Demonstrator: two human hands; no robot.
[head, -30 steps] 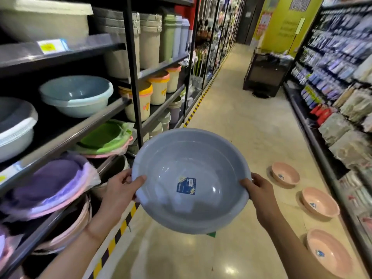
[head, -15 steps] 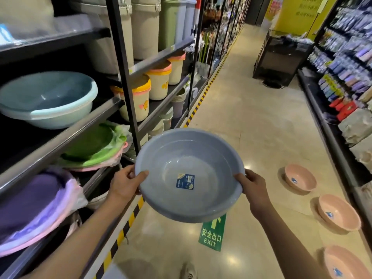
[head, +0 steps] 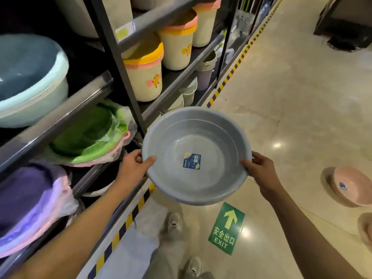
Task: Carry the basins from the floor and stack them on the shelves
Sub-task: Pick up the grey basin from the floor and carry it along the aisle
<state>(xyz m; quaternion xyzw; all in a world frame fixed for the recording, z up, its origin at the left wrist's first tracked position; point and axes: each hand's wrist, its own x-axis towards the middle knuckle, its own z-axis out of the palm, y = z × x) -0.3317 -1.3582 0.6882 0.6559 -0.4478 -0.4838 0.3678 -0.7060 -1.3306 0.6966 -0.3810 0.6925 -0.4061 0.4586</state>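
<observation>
I hold a grey basin (head: 211,150) with a blue label inside, level and in front of me above the floor. My left hand (head: 133,165) grips its left rim, and my right hand (head: 259,170) grips its right rim. The basin hangs just right of the dark shelves (head: 60,119). On the shelves sit a light blue basin (head: 26,81), a green stack of basins (head: 90,133) wrapped in plastic, and a purple and pink stack (head: 30,202). A pink basin (head: 350,186) lies on the floor at the right, with another at the frame's edge (head: 366,228).
Cream bins (head: 145,71) with yellow and pink rims fill the shelf section farther along. A black upright post (head: 118,63) divides the sections. Yellow-black tape (head: 128,220) marks the shelf base. A green exit sign (head: 226,228) is stuck on the floor by my feet (head: 175,220).
The view has tilted down and closer to the shelves. The grey basin stays in both hands and now hangs lower, near the green stack; my feet have come into view.
</observation>
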